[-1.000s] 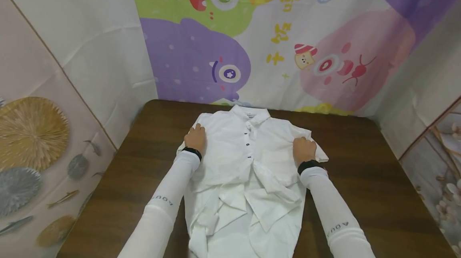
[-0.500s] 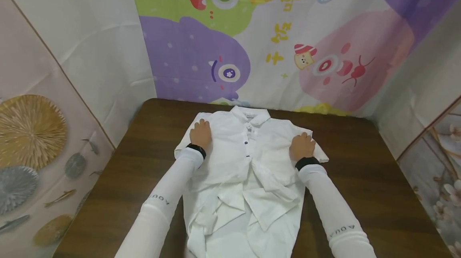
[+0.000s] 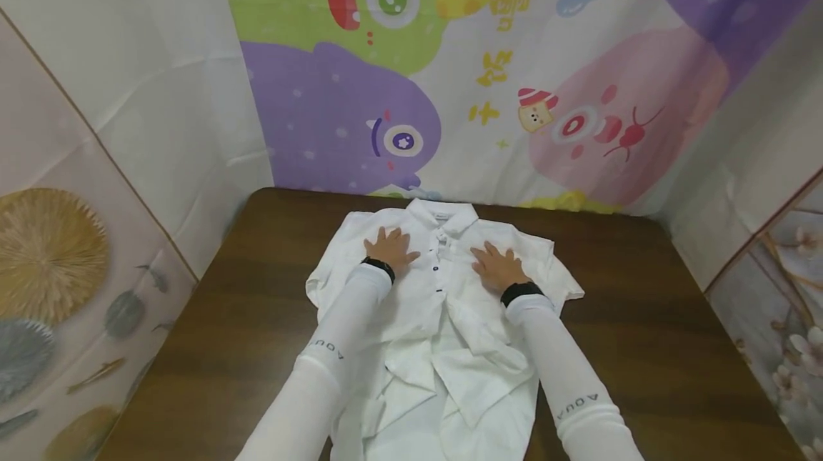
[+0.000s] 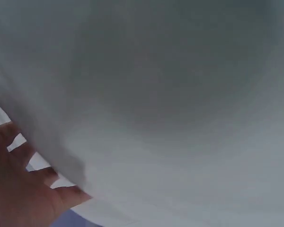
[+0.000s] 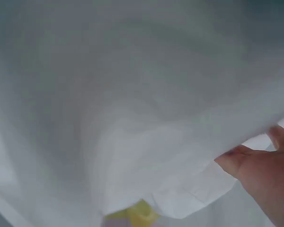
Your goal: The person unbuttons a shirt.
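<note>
A white short-sleeved shirt (image 3: 444,332) with a collar and small dark buttons lies front up on the brown table, its lower front panels folded and rumpled. My left hand (image 3: 391,249) rests on the chest left of the button line, fingers spread. On the other side of the buttons, my right hand (image 3: 499,266) lies on the cloth, also with fingers spread. In the left wrist view, white fabric fills most of the picture and the fingers (image 4: 42,176) touch it. The right wrist view likewise shows blurred white cloth beside the hand (image 5: 265,175).
The dark wooden table (image 3: 643,332) extends to both sides of the shirt. Behind it hangs a curtain (image 3: 463,161) printed with cartoon monsters. Patterned panels (image 3: 128,161) stand at the left and right.
Both hands have moved inward from near the sleeves to the chest, and their fingers have spread out. The shirt stays in much the same place; the head view has shifted slightly.
</note>
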The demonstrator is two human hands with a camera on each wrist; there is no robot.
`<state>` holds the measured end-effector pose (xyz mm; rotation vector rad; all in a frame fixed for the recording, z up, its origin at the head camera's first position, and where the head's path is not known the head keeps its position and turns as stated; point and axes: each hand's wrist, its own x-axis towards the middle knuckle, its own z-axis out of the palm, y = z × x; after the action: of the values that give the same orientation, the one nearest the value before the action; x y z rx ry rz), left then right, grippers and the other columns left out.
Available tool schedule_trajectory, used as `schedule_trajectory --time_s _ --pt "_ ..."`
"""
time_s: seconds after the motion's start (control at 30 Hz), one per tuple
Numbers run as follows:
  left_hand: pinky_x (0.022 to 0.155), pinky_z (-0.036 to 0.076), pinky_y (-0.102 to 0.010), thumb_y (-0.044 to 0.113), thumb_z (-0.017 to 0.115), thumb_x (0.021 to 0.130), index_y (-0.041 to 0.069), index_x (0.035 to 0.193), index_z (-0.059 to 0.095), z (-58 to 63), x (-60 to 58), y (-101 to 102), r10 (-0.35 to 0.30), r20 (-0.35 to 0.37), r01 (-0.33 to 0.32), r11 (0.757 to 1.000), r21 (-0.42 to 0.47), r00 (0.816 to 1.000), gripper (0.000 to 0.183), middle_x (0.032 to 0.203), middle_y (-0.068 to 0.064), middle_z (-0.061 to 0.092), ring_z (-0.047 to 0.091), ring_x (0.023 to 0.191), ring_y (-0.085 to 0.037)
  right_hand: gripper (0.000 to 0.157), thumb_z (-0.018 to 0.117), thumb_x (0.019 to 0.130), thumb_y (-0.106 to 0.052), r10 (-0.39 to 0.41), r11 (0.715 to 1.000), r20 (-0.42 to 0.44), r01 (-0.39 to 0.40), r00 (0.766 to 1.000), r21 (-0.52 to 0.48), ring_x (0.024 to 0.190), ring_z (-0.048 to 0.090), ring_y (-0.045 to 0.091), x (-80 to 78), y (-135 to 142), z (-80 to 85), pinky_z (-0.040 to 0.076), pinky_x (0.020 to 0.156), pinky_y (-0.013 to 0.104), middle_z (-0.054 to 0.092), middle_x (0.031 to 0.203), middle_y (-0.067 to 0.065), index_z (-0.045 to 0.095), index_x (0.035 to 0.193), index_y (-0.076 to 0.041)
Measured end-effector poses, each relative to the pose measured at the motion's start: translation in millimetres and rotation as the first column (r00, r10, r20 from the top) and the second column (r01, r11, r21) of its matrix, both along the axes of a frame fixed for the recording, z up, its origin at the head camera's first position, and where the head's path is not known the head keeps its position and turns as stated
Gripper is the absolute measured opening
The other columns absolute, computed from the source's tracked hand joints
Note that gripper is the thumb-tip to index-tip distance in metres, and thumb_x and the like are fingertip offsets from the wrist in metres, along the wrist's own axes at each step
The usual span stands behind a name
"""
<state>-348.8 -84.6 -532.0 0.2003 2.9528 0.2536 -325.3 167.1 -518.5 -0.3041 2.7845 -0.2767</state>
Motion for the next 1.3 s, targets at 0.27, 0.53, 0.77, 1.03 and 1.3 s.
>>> schedule_trajectory --time_s 0.27,0.53,0.77,1.03,1.3 --pt "0.099 0.007 -0.074 0.081 0.042 0.073 0.036 0.148 0.012 -30.7 1.0 -17 0.047 0.014 -0.047 0.999 -0.021 0.999 0.093 0.158 0.004 0.005 -0.003 0.144 -0.032 0.067 0.029 0.094 -0.058 -0.114 0.992 -0.07 0.117 0.991 0.04 0.131 0.005 0.062 -8.6 6 -29.2 0.01 0.102 0.071 0.011 0.155 0.017 0.02 0.149 -0.021" --pt "0.099 0.0 -0.074 0.087 0.043 0.065 0.032 0.15 0.005 -24.4 4.5 -27 0.128 0.055 -0.129 0.992 0.015 0.99 0.108 0.158 0.001 -0.004 -0.01 0.143 -0.034 0.091 0.039 0.086 -0.067 -0.307 0.946 -0.088 0.314 0.948 0.084 0.136 0.006 0.054 -5.4 8 -22.6 0.013 0.102 0.07 0.011 0.155 0.018 0.015 0.148 -0.004" --pt "0.098 -0.001 -0.076 0.086 0.042 0.066 0.03 0.15 0.004 -28.8 1.0 -33 0.143 0.058 -0.144 0.989 0.019 0.988 0.108 0.158 -0.002 -0.006 -0.011 0.143 -0.034 0.095 0.038 0.087 -0.065 -0.157 0.987 -0.018 0.156 0.987 -0.042 0.138 -0.002 0.051 -3.2 29 -18.3 0.005 0.106 0.067 0.002 0.155 0.02 0.003 0.148 -0.002" --pt "0.098 -0.001 -0.075 0.085 0.038 0.07 0.026 0.15 0.004 -14.7 10.4 -38 0.087 0.114 -0.094 0.993 0.064 0.99 0.106 0.158 -0.005 -0.003 -0.009 0.141 -0.04 0.083 0.047 0.092 -0.051 0.018 0.936 0.012 -0.013 1.0 -0.353 0.141 0.0 0.044 18.8 53 -1.4 0.004 0.111 0.058 0.007 0.154 0.022 0.013 0.148 0.0" --pt "0.101 0.004 -0.073 0.064 0.045 0.086 0.016 0.148 0.024 20.1 55.6 -21 -0.137 0.11 0.12 0.982 0.147 0.984 0.081 0.156 -0.012 0.012 0.004 0.14 -0.046 0.065 0.055 0.092 -0.039 0.109 0.913 -0.027 -0.111 0.994 -0.392 0.135 0.027 0.043 62.5 42 20.5 0.025 0.107 0.055 0.03 0.146 0.028 0.039 0.137 0.004"
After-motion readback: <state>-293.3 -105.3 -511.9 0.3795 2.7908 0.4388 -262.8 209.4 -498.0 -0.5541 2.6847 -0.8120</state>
